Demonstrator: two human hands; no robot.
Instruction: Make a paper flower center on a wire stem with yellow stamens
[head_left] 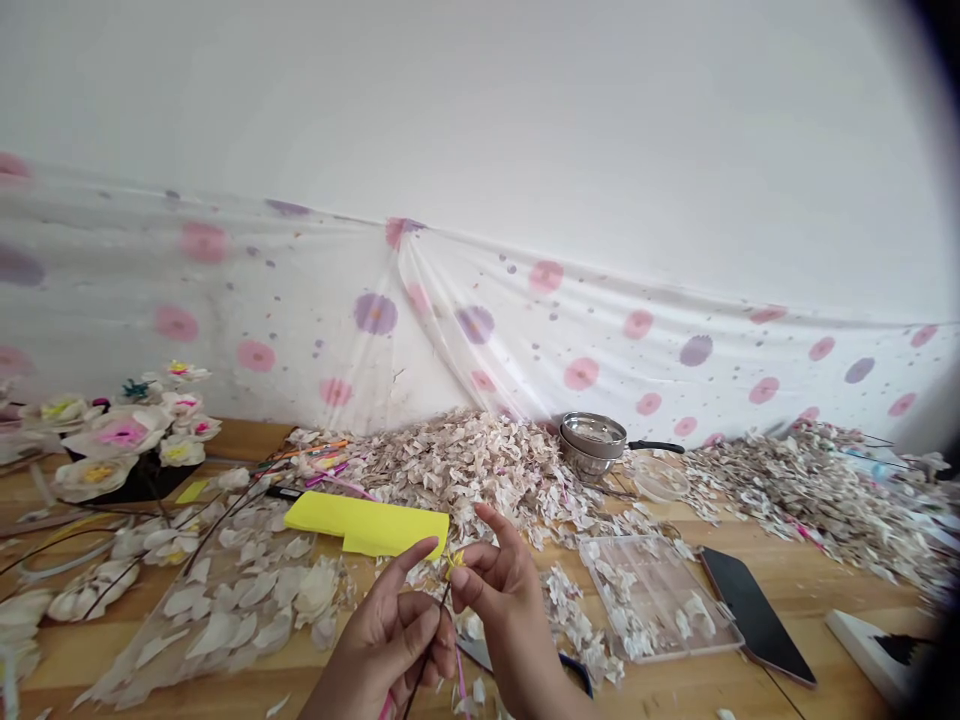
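My left hand (pixel 390 630) is low in the middle of the head view, its fingers curled round a thin dark wire stem (pixel 431 650) that runs up between both hands. My right hand (pixel 504 600) pinches a small yellow piece (pixel 454 562) at the top of that stem, with one finger lifted. Just behind the hands lies a folded yellow paper stack (pixel 367 522). Scissors (pixel 574 668) with dark handles lie partly hidden under my right hand.
A big heap of pale petal scraps (pixel 480 465) covers the wooden table; another heap (pixel 810 490) lies right. Metal pan (pixel 596 440), clear plastic box (pixel 652 595), black phone (pixel 754 612), white petals on plastic sheet (pixel 225 600), finished paper flowers (pixel 124 435) at left. A spotted plastic sheet hangs on the wall.
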